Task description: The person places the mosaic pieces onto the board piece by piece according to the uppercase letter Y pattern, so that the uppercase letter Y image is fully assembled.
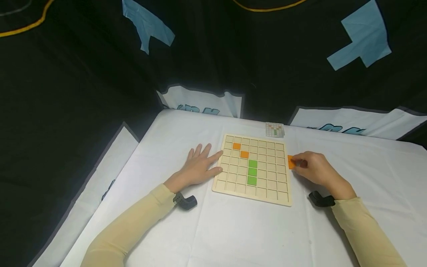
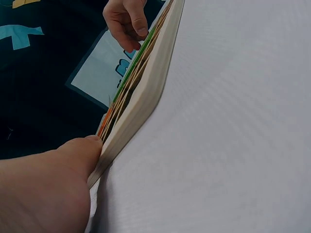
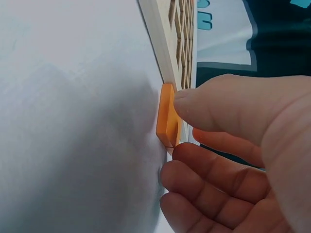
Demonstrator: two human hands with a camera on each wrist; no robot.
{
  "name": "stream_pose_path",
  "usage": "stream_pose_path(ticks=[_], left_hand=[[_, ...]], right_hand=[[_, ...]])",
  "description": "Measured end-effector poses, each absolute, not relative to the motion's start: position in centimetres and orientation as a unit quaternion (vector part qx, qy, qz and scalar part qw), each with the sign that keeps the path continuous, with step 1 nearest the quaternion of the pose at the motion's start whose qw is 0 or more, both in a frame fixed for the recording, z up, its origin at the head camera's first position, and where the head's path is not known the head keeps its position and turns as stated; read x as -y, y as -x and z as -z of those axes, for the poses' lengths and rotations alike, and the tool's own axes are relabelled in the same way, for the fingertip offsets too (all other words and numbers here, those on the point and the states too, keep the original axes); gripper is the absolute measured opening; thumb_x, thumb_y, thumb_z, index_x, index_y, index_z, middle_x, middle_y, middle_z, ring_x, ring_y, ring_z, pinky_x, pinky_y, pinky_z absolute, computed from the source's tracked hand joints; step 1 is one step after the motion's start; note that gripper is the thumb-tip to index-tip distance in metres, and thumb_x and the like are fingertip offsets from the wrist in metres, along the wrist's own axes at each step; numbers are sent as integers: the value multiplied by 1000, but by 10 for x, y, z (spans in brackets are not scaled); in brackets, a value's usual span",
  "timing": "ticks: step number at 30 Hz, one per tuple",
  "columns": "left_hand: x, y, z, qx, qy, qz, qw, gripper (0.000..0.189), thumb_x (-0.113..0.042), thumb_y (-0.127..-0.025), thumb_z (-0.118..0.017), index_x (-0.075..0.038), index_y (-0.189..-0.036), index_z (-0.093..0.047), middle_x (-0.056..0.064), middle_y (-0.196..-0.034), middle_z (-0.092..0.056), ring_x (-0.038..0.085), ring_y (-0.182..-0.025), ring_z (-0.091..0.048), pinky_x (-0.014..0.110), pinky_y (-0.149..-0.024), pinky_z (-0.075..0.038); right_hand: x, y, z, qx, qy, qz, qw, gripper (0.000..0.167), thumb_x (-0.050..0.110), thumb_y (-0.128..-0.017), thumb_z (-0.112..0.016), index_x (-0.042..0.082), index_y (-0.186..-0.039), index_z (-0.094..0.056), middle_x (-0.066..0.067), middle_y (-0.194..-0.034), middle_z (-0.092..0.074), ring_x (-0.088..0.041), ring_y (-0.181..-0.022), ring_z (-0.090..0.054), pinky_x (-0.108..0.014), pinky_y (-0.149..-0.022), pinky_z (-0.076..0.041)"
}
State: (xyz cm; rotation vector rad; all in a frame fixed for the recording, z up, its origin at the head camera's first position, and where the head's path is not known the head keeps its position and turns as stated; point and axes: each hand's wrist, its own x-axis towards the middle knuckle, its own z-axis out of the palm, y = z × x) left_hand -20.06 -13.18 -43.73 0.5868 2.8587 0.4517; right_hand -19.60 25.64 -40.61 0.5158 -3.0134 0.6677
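Observation:
A pale wooden grid board (image 1: 233, 187) lies flat on the white cloth. Two orange tiles (image 1: 244, 154) sit diagonally in its upper left cells, with several green tiles (image 1: 252, 171) in a column below them. My left hand (image 1: 197, 168) rests at the board's left edge with its fingers spread; thumb and forefinger touch the frame. Just off the right edge, my right hand (image 1: 315, 168) pinches a loose orange tile (image 3: 169, 114) low at the cloth. Its thumb presses on the tile, and the other fingers are curled; part of the forefinger is hidden behind the thumb.
Behind the board's far right corner lies a small clear-looking card (image 1: 275, 130) printed with a coloured grid. A black curtain (image 1: 213, 55) with blue patches hangs beyond the table's far edge. Each wrist carries a black camera mount (image 1: 186, 202).

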Motion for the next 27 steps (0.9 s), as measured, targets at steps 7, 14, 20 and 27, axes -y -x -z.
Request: stream_pose_path(ticks=[7, 14, 20, 27], left_hand=[[132, 201, 438, -964, -197, -149, 96, 67, -58, -103, -44, -30, -162, -29, 21, -171, -9, 51, -157, 1, 68, -125, -1], [132, 200, 437, -963, -198, -154, 97, 67, -58, -103, -45, -30, -162, -29, 22, -171, -10, 51, -157, 1, 69, -125, -1], [132, 200, 437, -963, -199, -154, 95, 67, -58, -103, -45, -30, -162, -30, 22, -171, -10, 51, -157, 1, 69, -125, -1], [132, 199, 435, -962, -200, -156, 96, 67, -57, -103, -45, -29, -162, -30, 22, -171, -10, 51, -157, 1, 69, -125, -1]], right_hand=[[-258, 194, 409, 964, -163, -211, 1, 34, -1, -80, -72, -10, -114, -72, -20, -97, -72, -21, -75, -56, -27, -64, -45], [-256, 194, 409, 963, -161, -216, 0, 35, -1, -81, -73, -9, -115, -72, -21, -100, -73, -20, -76, -57, -26, -63, -45], [-257, 193, 409, 962, -166, -215, 6, 34, 0, -81, -73, -8, -114, -73, -18, -96, -72, -20, -75, -54, -25, -63, -43], [-256, 193, 408, 963, -164, -215, 4, 33, 1, -81, -74, -7, -113, -74, -17, -94, -70, -21, -76, -54, -25, -64, -42]])
